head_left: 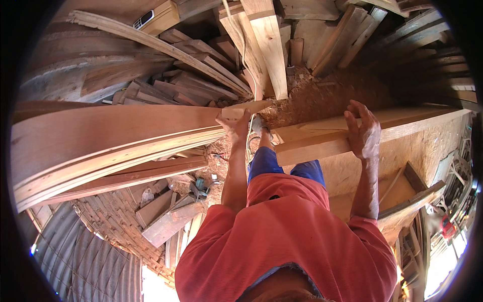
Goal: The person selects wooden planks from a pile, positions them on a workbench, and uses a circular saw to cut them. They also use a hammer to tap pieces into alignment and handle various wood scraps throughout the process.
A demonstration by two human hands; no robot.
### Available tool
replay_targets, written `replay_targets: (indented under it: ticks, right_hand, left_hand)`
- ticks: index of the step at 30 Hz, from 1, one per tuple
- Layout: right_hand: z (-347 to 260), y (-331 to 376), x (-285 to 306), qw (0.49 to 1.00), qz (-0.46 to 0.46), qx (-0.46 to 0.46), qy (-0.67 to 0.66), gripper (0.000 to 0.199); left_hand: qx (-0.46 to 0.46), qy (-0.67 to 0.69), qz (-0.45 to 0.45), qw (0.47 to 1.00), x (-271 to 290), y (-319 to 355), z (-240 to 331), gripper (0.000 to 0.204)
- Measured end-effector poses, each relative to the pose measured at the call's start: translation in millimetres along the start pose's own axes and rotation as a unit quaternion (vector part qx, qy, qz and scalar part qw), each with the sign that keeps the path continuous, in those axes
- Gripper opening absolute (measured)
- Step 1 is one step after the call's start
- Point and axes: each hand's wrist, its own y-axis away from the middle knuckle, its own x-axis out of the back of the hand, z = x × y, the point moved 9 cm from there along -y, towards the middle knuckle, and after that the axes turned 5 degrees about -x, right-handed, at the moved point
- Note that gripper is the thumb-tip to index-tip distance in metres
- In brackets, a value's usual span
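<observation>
My left hand point(234, 127) grips the near end of a long pale plank point(115, 132), the top one of a stack of long boards running off to the left. My right hand point(363, 132) lies flat, fingers spread, on a thick pale beam point(312, 146). That beam stretches right across a chipboard bench top point(432, 143). Both forearms reach up from my red shirt; my blue shorts and one shoe point(259, 126) show between the two timbers.
A heap of offcut boards point(191, 80) and sawdust point(322, 95) lies beyond the hands. Two upright planks point(264, 45) lean at the top centre. Short scraps and small tools point(201, 185) litter the brick floor at lower left. Corrugated sheet point(85, 267) is at the bottom left.
</observation>
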Motion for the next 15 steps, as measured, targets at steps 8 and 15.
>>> replay_targets:
  ticks: [8,15]
  right_hand:
    - [-1,-1,4,1.0,0.005,-0.001,-0.001,0.034]
    - [-3,-3,3,1.0,-0.012,0.0,-0.005,0.034]
  left_hand:
    - [0.019,0.01,0.043,0.999,-34,-16,56,0.096]
    - [0.093,-0.097,0.046,0.99,-64,-31,44,0.099]
